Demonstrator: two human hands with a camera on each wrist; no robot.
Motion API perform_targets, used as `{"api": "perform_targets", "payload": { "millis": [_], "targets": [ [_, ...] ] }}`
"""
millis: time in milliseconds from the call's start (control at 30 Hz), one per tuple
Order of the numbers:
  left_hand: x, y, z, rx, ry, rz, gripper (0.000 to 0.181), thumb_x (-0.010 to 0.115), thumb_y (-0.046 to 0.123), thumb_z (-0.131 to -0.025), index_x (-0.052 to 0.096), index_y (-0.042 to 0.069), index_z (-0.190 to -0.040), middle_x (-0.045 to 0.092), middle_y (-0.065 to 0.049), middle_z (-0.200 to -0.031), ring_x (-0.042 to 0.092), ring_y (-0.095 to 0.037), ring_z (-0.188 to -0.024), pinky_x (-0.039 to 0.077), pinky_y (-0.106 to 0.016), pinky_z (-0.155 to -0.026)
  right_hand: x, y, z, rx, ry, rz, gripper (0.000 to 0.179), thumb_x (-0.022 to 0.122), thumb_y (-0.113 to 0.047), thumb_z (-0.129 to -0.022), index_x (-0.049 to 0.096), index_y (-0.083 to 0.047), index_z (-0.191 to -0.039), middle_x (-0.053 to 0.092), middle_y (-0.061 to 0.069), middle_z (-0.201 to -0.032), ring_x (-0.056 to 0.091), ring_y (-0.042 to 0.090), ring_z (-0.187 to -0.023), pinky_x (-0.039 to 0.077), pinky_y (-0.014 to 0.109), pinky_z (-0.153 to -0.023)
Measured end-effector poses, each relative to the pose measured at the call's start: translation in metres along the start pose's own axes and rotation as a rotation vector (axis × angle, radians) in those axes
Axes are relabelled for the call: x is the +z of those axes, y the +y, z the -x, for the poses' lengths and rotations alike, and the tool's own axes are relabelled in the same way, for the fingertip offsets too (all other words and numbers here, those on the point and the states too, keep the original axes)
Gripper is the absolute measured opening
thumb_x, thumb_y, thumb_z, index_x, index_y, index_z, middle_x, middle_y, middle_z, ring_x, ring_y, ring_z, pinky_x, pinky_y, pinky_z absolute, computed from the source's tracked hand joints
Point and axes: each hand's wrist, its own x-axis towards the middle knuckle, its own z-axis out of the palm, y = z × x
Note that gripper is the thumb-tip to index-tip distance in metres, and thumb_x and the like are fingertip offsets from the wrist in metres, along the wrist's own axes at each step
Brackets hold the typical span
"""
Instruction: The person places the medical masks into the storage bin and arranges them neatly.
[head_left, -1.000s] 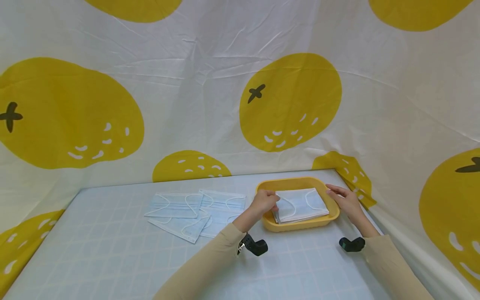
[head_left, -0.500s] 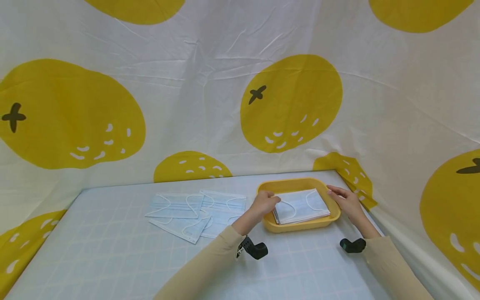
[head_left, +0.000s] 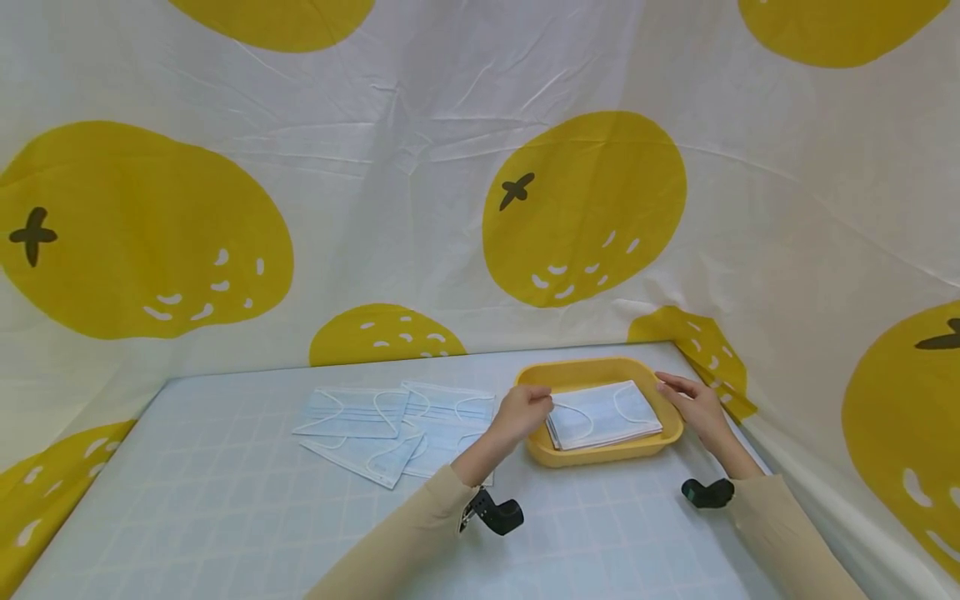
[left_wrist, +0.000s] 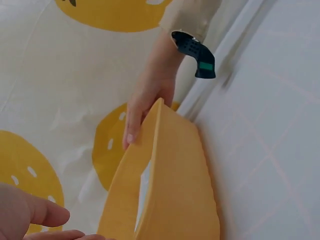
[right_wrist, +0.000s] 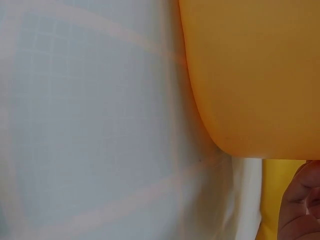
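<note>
In the head view, my left hand (head_left: 519,414) hovers over the left end of a yellow tray (head_left: 534,450), beside a stack of pale blue face masks (head_left: 600,413) with white ear loops. The left wrist view shows its thumb (left_wrist: 50,212) parted from the fingers, nothing between them. My right hand (head_left: 697,407) rests at the tray's right end, fingers fairly straight at the rim. From the left wrist, that same right hand (left_wrist: 154,97) appears at the far end of the tray wall (left_wrist: 180,175). Part of the right hand (right_wrist: 302,205) shows below the tray in the right wrist view.
Several loose face masks (head_left: 360,412) lie overlapping on the table (head_left: 225,500), left of the tray. A white cloth (head_left: 420,208) printed with large yellow fruit hangs behind the table and along its right side.
My left hand has let go of the mask stack's left edge and drawn back slightly left. The stack lies flat in the tray. My right hand has stayed at the tray's right rim.
</note>
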Motion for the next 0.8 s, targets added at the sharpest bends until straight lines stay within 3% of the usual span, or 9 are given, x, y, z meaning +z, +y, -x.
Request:
{"api": "perform_targets", "payload": {
  "millis": [333,567,800],
  "targets": [
    [-0.007,-0.007,0.014,0.085,-0.022,0.121,0.033,0.056,0.013,-0.096,0.062,0.001,-0.125,0.068,-0.012,-0.119,0.066,-0.02,-0.105,0.056,-0.029,-0.085,-0.001,-0.004,0.003,0.009,-0.005,0.002,0.06,0.048,-0.043,-0.099,0.044,-0.002,-0.142,0.041,0.026,-0.145,0.042,0.037,-0.127,0.038,-0.004,-0.072],
    [-0.011,-0.011,0.02,0.068,-0.016,0.26,0.029,0.059,0.01,-0.092,0.066,0.003,-0.12,0.07,-0.015,-0.114,0.068,-0.024,-0.097,0.057,-0.031,-0.081,0.001,-0.002,0.002,0.031,-0.004,0.007,0.06,0.047,-0.044,-0.099,0.043,-0.003,-0.143,0.041,0.026,-0.145,0.042,0.037,-0.127,0.039,-0.002,-0.073],
    [-0.019,-0.017,0.026,0.058,0.032,0.295,0.027,0.06,0.011,-0.093,0.066,0.004,-0.118,0.071,-0.013,-0.111,0.066,-0.012,-0.086,0.057,-0.03,-0.08,0.002,-0.003,0.001,0.054,0.017,0.004,0.062,0.05,-0.047,-0.097,0.046,-0.004,-0.141,0.043,0.025,-0.142,0.045,0.033,-0.12,0.043,0.002,-0.073]
  ]
}}
